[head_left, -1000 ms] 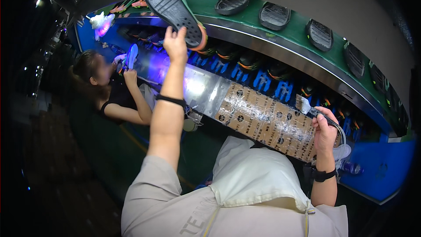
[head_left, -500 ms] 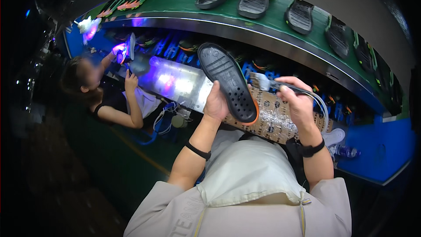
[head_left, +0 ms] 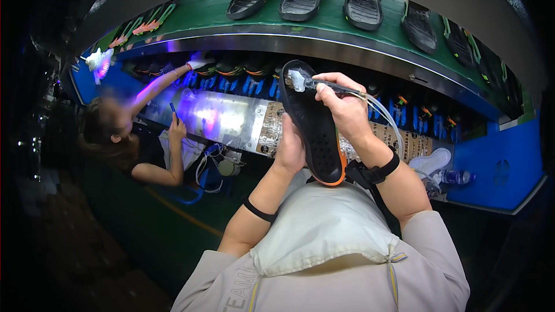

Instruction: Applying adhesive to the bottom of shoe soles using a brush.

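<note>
A long black shoe sole [head_left: 315, 130] with an orange edge at its near end stands tilted in front of my apron, holes showing in its lower part. My left hand [head_left: 291, 149] holds it by the left edge, thumb alongside. In my right hand [head_left: 346, 107], pinched between thumb and fingers, is a brush [head_left: 299, 81] with a dark handle and pale, gunked-up bristles. Clear tubing [head_left: 390, 117] runs back from the brush past my wrist. The bristles lie over the far end of the sole, apparently touching it.
More black soles [head_left: 364, 8] lie along a green belt [head_left: 332, 8] above a metal ledge. Beneath, blue holders [head_left: 254, 85] carry several parts. A cardboard-covered surface [head_left: 269, 130], white insole [head_left: 430, 160] and bottle [head_left: 458, 177] are nearby. At left, a co-worker [head_left: 153, 150] reaches toward the holders.
The brush has moved left and up onto the sole's far end. The sole has turned a little and shifted nearer to me. The co-worker's arm now stretches to the holders.
</note>
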Tool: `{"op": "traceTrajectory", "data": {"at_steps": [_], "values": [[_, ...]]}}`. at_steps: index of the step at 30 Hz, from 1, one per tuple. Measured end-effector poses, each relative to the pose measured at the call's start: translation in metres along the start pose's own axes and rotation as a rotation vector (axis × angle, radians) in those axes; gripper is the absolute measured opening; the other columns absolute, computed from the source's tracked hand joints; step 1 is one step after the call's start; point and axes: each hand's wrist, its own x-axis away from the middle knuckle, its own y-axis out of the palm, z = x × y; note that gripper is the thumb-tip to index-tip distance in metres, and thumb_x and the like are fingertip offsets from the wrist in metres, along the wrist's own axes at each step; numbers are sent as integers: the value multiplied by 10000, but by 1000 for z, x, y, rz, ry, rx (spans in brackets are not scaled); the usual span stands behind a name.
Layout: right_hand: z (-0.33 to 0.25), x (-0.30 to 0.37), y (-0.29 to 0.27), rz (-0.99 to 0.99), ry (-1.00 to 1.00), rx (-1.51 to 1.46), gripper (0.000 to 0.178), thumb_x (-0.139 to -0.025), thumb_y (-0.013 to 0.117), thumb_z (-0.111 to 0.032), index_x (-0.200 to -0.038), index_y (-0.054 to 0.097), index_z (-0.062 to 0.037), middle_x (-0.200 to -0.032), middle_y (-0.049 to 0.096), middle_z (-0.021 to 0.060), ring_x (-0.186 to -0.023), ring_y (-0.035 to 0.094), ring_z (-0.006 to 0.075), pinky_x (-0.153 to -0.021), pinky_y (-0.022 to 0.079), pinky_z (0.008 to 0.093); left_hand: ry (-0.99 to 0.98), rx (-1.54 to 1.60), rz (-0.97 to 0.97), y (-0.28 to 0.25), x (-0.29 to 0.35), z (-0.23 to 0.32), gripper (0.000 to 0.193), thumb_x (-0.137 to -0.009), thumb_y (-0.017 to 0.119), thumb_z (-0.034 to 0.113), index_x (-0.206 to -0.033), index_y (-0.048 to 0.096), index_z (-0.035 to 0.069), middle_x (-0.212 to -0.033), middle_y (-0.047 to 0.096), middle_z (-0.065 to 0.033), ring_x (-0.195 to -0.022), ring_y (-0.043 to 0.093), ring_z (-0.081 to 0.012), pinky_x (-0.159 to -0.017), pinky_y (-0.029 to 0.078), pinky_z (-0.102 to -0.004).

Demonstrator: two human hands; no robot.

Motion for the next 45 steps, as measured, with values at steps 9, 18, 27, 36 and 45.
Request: {"op": "traceTrajectory", "data": {"at_steps": [9, 18, 27, 36, 45], "values": [[-14, 45, -45, -491, -42, 514, 251, -888, 736, -144, -1117, 749, -43, -934, 737, 155, -815, 712, 245, -776, 559, 342, 103, 7, -60, -18, -21, 28, 788, -1090, 173, 665, -1436, 537, 57, -1324, 668, -127, -1238, 643, -271, -1091, 508, -427], [-29, 1, -24, -53, -58, 89, 203, -936, 728, -105, -1105, 741, 5, -851, 704, 18, -777, 604, 72, -713, 498, 245, 24, 19, 26, 7, -11, 6, 883, -1048, 150, 745, -1529, 470, 78, -1441, 605, -90, -1329, 584, -240, -1138, 469, -409], [-1, -12, -28, -284, 137, -472, 267, -975, 699, -157, -1148, 751, 40, -955, 749, 61, -821, 662, 86, -728, 517, 208, 99, -85, -77, 4, -6, 12, 825, -1064, 203, 719, -1509, 474, 80, -1400, 613, -58, -1279, 602, -193, -1111, 484, -375], [-18, -10, -35, -380, 35, -136, 233, -915, 752, -95, -1128, 775, -3, -902, 731, 27, -823, 648, 93, -746, 516, 247, 44, 15, -3, -9, -12, 25, 928, -994, 270, 820, -1471, 539, 72, -1341, 659, -86, -1236, 633, -222, -1080, 506, -380], [-28, 5, -21, -418, -190, 161, 222, -856, 771, -34, -1076, 779, -6, -910, 750, 130, -819, 713, 190, -734, 549, 314, 235, 108, 103, -5, -25, 45, 762, -1052, 242, 700, -1469, 533, 133, -1404, 626, -87, -1233, 633, -275, -1100, 498, -434]]}}
